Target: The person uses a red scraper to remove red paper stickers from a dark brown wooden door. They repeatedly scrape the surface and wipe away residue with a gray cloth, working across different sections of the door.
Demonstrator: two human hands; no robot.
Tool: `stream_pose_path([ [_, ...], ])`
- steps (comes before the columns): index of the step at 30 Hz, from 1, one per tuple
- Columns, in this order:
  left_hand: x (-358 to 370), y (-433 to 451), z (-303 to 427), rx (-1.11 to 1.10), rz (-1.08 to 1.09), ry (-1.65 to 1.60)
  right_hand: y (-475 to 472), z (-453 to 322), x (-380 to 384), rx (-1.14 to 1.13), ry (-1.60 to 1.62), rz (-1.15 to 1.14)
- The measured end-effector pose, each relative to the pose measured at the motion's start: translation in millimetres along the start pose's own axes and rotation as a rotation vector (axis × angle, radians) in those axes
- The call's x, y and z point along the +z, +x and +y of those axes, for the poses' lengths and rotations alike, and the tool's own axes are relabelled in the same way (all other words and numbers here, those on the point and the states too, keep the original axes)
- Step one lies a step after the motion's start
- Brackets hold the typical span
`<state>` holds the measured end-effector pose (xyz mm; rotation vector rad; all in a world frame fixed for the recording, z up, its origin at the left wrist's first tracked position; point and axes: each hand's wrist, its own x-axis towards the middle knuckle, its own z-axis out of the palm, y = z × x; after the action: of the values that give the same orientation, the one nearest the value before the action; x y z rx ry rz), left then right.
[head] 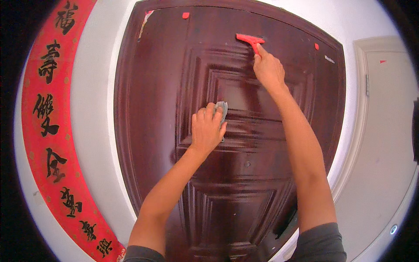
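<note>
My right hand (270, 69) grips the handle of a red squeegee (249, 38), raised high. Its blade is at the upper part of a glossy dark reddish-brown panelled door (157, 98). Lower and to the left, my left hand (207, 127) holds a folded grey cloth (222, 109) against the door's upper moulded panel. My fingers cover much of the cloth. A small round peephole (247, 163) sits in the door below my left hand.
Left of the door, a long red paper banner (49, 98) with black brush characters hangs on the white wall (95, 108). Red stickers (186, 15) mark the door's upper part, and a torn paper remnant (144, 24) clings to its corner. A beige door (386, 131) stands at right.
</note>
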<state>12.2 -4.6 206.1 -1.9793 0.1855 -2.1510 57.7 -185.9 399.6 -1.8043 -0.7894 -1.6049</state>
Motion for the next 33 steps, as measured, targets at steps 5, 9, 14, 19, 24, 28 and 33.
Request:
stream_pose_path([
  [5,2.3,2.4,0.6,-0.003,-0.006,0.007,5.4,12.0,2.7,-0.055,-0.028,0.020],
  [9,1.8,-1.4,-1.1,-0.008,-0.029,0.016,0.1,4.5,1.1,-0.027,-0.014,0.014],
  [14,1.6,0.7,1.5,0.019,0.023,0.014,2.3,17.4,3.1,-0.029,-0.044,-0.005],
  [19,1.6,0.5,1.0,-0.028,-0.017,0.013,-2.5,13.4,2.4,-0.039,-0.027,0.001],
  [24,0.2,3.9,2.3,-0.003,0.012,0.026,6.4,16.7,0.2,-0.032,0.011,0.043],
  [28,1.2,2.0,1.0,-0.016,-0.015,0.032,-3.9,19.7,3.8,-0.008,-0.018,0.006],
  [33,3.8,1.7,0.8,-0.019,0.010,0.014,2.3,19.2,-1.3,-0.063,-0.006,0.060],
])
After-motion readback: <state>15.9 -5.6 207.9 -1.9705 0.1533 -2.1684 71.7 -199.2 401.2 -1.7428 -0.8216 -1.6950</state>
